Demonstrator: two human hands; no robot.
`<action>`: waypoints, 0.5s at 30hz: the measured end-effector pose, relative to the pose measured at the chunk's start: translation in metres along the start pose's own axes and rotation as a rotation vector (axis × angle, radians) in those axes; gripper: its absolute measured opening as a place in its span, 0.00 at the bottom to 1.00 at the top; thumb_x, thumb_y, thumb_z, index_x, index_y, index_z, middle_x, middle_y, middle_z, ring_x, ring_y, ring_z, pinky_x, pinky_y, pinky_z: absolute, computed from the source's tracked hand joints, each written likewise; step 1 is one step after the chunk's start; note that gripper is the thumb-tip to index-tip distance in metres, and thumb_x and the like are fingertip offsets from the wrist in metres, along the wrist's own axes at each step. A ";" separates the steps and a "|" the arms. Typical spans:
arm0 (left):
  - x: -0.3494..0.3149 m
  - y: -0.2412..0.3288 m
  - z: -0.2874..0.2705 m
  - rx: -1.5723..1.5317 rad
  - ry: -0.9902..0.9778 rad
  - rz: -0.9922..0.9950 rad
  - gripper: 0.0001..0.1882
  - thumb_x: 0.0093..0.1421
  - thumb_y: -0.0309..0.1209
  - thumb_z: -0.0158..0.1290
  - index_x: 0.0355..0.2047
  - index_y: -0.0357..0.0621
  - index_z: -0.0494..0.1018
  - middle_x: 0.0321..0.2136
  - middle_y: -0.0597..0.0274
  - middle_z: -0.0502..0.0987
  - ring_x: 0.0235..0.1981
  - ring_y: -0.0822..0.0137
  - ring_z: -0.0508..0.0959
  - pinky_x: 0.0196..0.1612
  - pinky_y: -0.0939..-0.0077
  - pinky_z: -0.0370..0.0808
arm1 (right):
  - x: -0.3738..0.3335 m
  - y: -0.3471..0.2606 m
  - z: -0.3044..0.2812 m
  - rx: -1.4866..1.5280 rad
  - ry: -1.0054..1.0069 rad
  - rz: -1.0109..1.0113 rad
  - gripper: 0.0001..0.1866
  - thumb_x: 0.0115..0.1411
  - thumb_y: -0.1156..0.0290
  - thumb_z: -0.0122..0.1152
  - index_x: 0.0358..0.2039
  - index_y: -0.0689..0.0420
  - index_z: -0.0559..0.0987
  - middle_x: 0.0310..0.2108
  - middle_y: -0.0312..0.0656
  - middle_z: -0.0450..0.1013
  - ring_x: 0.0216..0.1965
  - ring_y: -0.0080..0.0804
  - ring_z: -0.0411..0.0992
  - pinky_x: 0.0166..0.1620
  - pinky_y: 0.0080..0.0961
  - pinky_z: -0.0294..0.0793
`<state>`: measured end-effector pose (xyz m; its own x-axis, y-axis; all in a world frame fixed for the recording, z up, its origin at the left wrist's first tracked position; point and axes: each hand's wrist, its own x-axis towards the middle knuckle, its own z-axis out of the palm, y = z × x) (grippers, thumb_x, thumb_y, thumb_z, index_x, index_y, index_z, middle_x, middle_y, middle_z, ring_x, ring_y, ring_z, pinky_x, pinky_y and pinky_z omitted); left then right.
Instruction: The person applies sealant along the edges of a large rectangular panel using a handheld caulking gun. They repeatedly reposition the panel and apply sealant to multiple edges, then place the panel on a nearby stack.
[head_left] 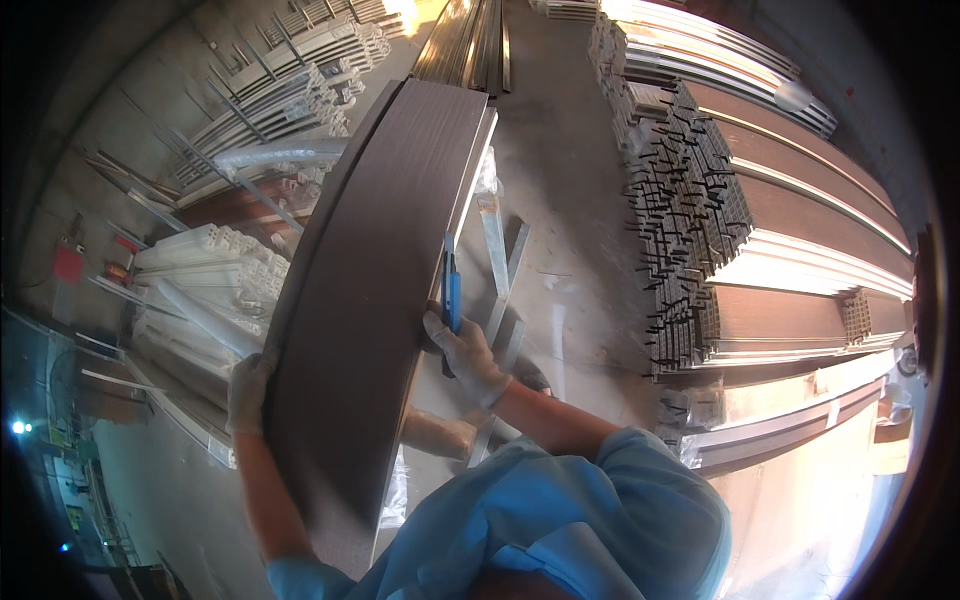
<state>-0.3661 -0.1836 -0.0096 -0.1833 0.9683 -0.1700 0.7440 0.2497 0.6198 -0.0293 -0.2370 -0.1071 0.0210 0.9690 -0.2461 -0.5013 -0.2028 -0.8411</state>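
A long dark-brown panel point(370, 230) with a fine wood-like grain stretches away in front of me, its pale edge along the right side. My right hand point(470, 358), in a whitish glove, is closed round a blue utility knife point(452, 297) held upright beside that right edge. The knife's tip points away from me. At the panel's left edge, my left hand point(247, 392), also gloved, grips the side; some of its fingers are hidden by the panel. Another dark panel edge shows along the far left side.
On the right stand high stacks of brown panels point(800, 210) with dark clips or strips at their ends. White profiles point(205, 275) lie on racks at left. A metal stand point(493, 235) and a wrapped roll point(438, 434) are below the panel's right side. Shiny long strips point(465, 45) lie ahead.
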 end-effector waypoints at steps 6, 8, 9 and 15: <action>-0.032 0.024 -0.008 -0.027 -0.029 0.149 0.29 0.60 0.51 0.58 0.40 0.30 0.78 0.31 0.54 0.80 0.35 0.64 0.77 0.42 0.67 0.72 | 0.005 0.014 0.001 0.139 0.021 0.017 0.20 0.68 0.49 0.59 0.40 0.55 0.75 0.26 0.27 0.66 0.22 0.15 0.61 0.23 0.18 0.59; -0.048 0.037 -0.005 -0.110 -0.055 0.121 0.26 0.60 0.48 0.60 0.39 0.30 0.77 0.31 0.56 0.80 0.35 0.66 0.77 0.42 0.68 0.72 | 0.003 0.014 -0.003 0.166 0.015 0.046 0.24 0.68 0.50 0.58 0.51 0.59 0.75 0.34 0.33 0.70 0.32 0.21 0.70 0.34 0.20 0.69; -0.059 0.044 -0.002 -0.090 -0.059 0.193 0.24 0.60 0.45 0.61 0.39 0.30 0.77 0.31 0.57 0.79 0.35 0.67 0.76 0.42 0.69 0.72 | 0.001 0.014 -0.005 0.216 0.054 0.046 0.23 0.68 0.51 0.58 0.50 0.58 0.75 0.34 0.33 0.70 0.33 0.21 0.70 0.35 0.21 0.70; -0.118 0.085 0.008 -0.264 -0.194 0.342 0.17 0.61 0.34 0.64 0.42 0.34 0.75 0.35 0.63 0.79 0.38 0.73 0.76 0.45 0.79 0.72 | -0.016 0.014 -0.009 0.543 0.222 -0.133 0.16 0.69 0.58 0.58 0.49 0.55 0.75 0.34 0.32 0.71 0.34 0.22 0.70 0.38 0.25 0.72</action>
<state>-0.2764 -0.2768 0.0567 0.1860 0.9815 -0.0461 0.5476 -0.0646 0.8343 -0.0292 -0.2566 -0.1188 0.2651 0.9165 -0.2995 -0.8510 0.0764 -0.5196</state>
